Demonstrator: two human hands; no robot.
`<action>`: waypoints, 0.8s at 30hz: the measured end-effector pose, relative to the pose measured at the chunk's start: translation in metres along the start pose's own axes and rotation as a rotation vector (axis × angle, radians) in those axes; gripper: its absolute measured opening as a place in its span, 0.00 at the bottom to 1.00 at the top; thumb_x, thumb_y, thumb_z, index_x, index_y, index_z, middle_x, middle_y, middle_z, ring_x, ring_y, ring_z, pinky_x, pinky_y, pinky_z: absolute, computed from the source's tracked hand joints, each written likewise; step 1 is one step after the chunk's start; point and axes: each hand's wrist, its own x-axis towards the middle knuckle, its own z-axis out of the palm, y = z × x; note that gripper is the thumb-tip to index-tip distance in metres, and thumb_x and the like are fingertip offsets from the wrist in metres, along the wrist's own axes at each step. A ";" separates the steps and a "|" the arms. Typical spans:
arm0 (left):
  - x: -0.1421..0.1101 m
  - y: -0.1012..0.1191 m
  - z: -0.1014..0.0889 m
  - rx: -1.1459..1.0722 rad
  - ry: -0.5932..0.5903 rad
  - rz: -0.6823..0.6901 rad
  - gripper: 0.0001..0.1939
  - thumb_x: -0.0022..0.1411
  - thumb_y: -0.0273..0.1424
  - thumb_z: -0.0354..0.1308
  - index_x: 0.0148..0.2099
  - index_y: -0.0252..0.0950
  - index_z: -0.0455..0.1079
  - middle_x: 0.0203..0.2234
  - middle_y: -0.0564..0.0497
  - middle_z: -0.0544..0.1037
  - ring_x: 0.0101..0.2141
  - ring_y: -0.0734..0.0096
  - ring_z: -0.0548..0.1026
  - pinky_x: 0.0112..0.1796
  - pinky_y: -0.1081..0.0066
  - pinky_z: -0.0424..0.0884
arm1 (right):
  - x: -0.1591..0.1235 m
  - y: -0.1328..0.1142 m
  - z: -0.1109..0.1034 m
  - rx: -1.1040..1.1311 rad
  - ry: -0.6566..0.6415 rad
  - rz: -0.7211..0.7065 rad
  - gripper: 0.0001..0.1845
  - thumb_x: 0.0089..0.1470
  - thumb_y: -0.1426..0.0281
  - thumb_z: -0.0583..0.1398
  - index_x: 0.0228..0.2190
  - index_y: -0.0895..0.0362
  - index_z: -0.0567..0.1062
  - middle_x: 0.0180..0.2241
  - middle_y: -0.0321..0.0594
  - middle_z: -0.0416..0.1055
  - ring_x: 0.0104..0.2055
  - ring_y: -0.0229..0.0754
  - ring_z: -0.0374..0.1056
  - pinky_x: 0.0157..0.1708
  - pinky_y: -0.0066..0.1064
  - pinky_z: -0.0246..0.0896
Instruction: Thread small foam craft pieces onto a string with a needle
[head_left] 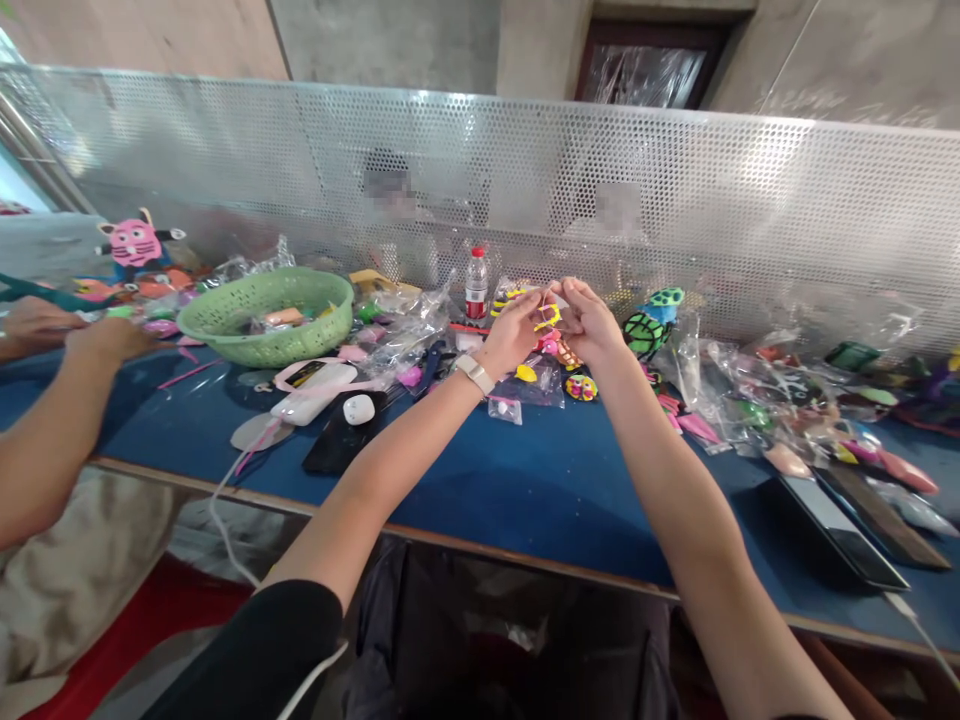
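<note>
As I watch through the head camera, the left hand (514,332) and the right hand (590,318) are raised close together over the far part of the blue table (517,490), fingertips nearly meeting. Both are pinched, thumb against fingers, on a thin strand (548,293) stretched between them. A small yellow piece (549,317) sits in the gap just below the fingertips; I cannot tell whether it is joined to the strand. On the left wrist I see a pale watch (474,376). Nearer me than the hands, a yellow lump (526,373), a small clear packet (505,410) and a multicoloured figure (581,387) lie on the table. Beyond the left hand and to its left, a red-capped bottle (477,285) stands upright; farther left come a heap of clear plastic wrappers (412,335) and a green basket (262,350) with pieces inside. Left of the left forearm, a white rounded case (358,409) rests on a flat black object (324,448). Just right of the right hand I find a green-and-black figure (646,335), then more bagged pieces (757,390). Well to the left of both hands, a co-worker's hands (112,338) are over the table. A perforated metal screen (300,150) rises past everything.
</note>
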 end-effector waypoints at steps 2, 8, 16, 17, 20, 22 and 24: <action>0.000 0.004 -0.007 0.016 -0.026 -0.018 0.05 0.71 0.34 0.74 0.42 0.40 0.82 0.40 0.52 0.85 0.37 0.72 0.81 0.40 0.70 0.77 | 0.000 0.002 0.000 -0.048 -0.003 -0.051 0.19 0.56 0.57 0.79 0.35 0.49 0.77 0.37 0.29 0.86 0.17 0.27 0.49 0.15 0.23 0.47; 0.017 0.009 -0.032 0.393 0.140 0.035 0.09 0.68 0.28 0.71 0.49 0.42 0.80 0.45 0.47 0.86 0.41 0.66 0.83 0.45 0.62 0.80 | 0.007 0.008 0.000 -0.270 0.183 -0.406 0.20 0.60 0.50 0.75 0.35 0.49 0.75 0.37 0.38 0.85 0.31 0.39 0.78 0.26 0.28 0.70; 0.007 -0.009 -0.012 1.336 0.069 0.765 0.06 0.78 0.37 0.62 0.51 0.42 0.76 0.54 0.38 0.78 0.58 0.49 0.75 0.66 0.44 0.71 | 0.000 0.003 0.010 -0.440 0.293 -0.648 0.15 0.68 0.52 0.68 0.38 0.48 0.76 0.39 0.41 0.84 0.48 0.48 0.85 0.50 0.41 0.82; 0.005 -0.011 -0.010 1.378 0.045 0.769 0.06 0.79 0.37 0.61 0.50 0.42 0.75 0.55 0.37 0.77 0.58 0.48 0.75 0.65 0.44 0.71 | -0.002 0.003 0.011 -0.445 0.276 -0.639 0.16 0.67 0.51 0.69 0.38 0.48 0.76 0.39 0.41 0.84 0.48 0.48 0.85 0.48 0.40 0.82; 0.004 -0.015 -0.009 1.388 0.042 0.746 0.04 0.79 0.36 0.61 0.51 0.42 0.71 0.54 0.37 0.76 0.57 0.47 0.75 0.63 0.44 0.73 | -0.004 0.002 0.013 -0.433 0.212 -0.571 0.18 0.66 0.49 0.70 0.40 0.48 0.76 0.42 0.42 0.85 0.47 0.48 0.85 0.42 0.37 0.82; 0.007 -0.013 -0.012 1.350 0.065 0.727 0.07 0.76 0.31 0.63 0.51 0.43 0.68 0.53 0.38 0.77 0.57 0.49 0.76 0.61 0.47 0.74 | -0.004 0.003 0.014 -0.394 0.174 -0.499 0.19 0.65 0.47 0.71 0.42 0.48 0.77 0.44 0.42 0.86 0.44 0.46 0.84 0.36 0.35 0.81; 0.011 -0.008 -0.015 1.309 0.089 0.691 0.12 0.72 0.25 0.65 0.50 0.43 0.66 0.51 0.41 0.78 0.55 0.52 0.77 0.60 0.50 0.75 | -0.004 0.005 0.016 -0.352 0.147 -0.446 0.20 0.65 0.46 0.71 0.43 0.48 0.78 0.44 0.42 0.86 0.40 0.45 0.83 0.33 0.34 0.80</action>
